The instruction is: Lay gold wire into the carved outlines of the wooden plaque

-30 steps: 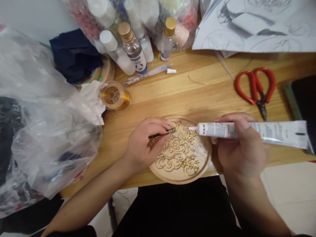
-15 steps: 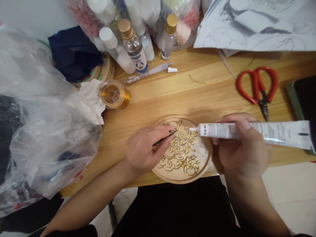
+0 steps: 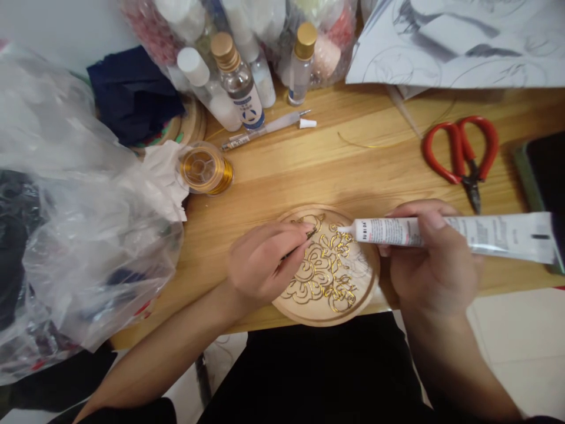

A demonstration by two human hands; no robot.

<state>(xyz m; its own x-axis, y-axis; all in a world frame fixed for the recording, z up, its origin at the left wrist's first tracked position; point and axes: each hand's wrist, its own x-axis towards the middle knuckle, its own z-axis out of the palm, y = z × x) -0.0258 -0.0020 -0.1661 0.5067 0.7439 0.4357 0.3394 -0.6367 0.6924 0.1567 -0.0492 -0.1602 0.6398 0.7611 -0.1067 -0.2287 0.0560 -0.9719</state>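
A round wooden disc with a gold wire flower pattern lies at the table's near edge. My left hand is closed in a pinch on thin dark tweezers, whose tips touch the disc's upper left part. My right hand is wrapped round a long white glue tube, held level with its nozzle pointing left over the disc's top edge, close to the tweezer tips.
A spool of gold wire sits left of centre by crumpled plastic bags. Bottles and a capless glue pen stand at the back. Red scissors, a loose wire strand, drawings and a dark phone lie to the right.
My left hand has shifted slightly right and the tweezers have tilted, their tips staying on the disc's upper left. The glue tube has barely moved.
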